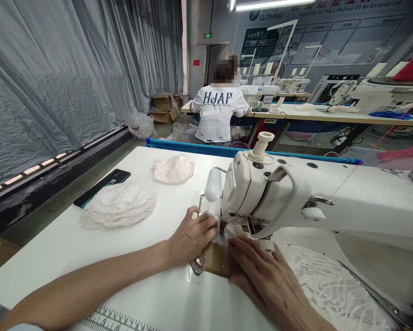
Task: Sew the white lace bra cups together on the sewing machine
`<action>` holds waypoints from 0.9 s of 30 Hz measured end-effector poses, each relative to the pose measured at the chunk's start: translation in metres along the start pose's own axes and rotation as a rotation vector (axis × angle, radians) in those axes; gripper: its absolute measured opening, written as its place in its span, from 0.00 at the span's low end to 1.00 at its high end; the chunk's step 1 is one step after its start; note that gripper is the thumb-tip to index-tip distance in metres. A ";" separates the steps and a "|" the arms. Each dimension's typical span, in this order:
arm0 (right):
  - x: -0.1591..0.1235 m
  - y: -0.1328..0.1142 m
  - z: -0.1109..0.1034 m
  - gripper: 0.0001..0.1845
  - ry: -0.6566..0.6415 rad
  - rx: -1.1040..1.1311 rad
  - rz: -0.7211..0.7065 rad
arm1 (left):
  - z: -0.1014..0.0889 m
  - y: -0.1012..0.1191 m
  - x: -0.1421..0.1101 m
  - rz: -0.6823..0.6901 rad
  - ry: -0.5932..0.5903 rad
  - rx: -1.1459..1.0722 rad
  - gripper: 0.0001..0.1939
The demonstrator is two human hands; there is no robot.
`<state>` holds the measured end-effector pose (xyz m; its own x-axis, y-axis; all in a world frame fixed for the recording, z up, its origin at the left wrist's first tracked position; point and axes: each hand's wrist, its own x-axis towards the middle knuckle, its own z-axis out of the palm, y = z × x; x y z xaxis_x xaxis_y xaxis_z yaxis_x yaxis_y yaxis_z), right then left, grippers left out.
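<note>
A white sewing machine (pixel 278 184) stands on the table, its needle area low on the left end of its head. White lace (pixel 231 230) lies under that end, partly hidden by the machine and my fingers. My left hand (pixel 194 234) rests just left of the needle area, fingers curled and pressed together; what is under the fingertips is hidden. On the near side, my right hand (pixel 264 271) lies flat with fingers stretched out, their tips touching the lace. A larger patterned lace piece (pixel 333 285) is spread to the right of this hand.
Stacked lace pieces (pixel 120 207) partly cover a dark phone (pixel 118 176) at left. A pale lace cup (pixel 174 168) lies farther back. Scissors (pixel 375 294) are at right, a ruler (pixel 116 320) at the front edge. A person (pixel 220 110) sits beyond the blue bar (pixel 192 147).
</note>
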<state>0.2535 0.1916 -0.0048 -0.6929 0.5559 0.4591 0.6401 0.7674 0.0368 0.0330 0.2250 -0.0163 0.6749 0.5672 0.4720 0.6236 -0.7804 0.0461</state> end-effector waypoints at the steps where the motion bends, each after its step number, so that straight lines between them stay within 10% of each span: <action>1: -0.001 0.000 0.000 0.21 0.000 -0.012 0.003 | 0.000 0.000 0.000 -0.025 0.005 0.002 0.14; 12: 0.008 0.001 0.004 0.17 -0.008 -0.112 0.104 | -0.004 0.002 0.002 -0.116 0.039 0.004 0.18; 16: 0.014 -0.007 -0.020 0.17 -0.162 0.175 0.108 | -0.026 0.018 -0.007 -0.182 0.002 -0.116 0.18; 22: -0.004 -0.035 -0.088 0.13 -0.399 1.045 0.467 | -0.073 0.056 -0.028 -0.454 -0.295 -1.026 0.22; 27: -0.021 -0.061 -0.106 0.17 -0.424 1.296 0.462 | -0.093 0.087 -0.042 -0.829 -0.278 -1.637 0.16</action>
<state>0.2638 0.0994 0.0770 -0.7026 0.7052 -0.0955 0.2432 0.1118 -0.9635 0.0218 0.1088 0.0501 0.5769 0.7792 -0.2449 -0.0542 0.3357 0.9404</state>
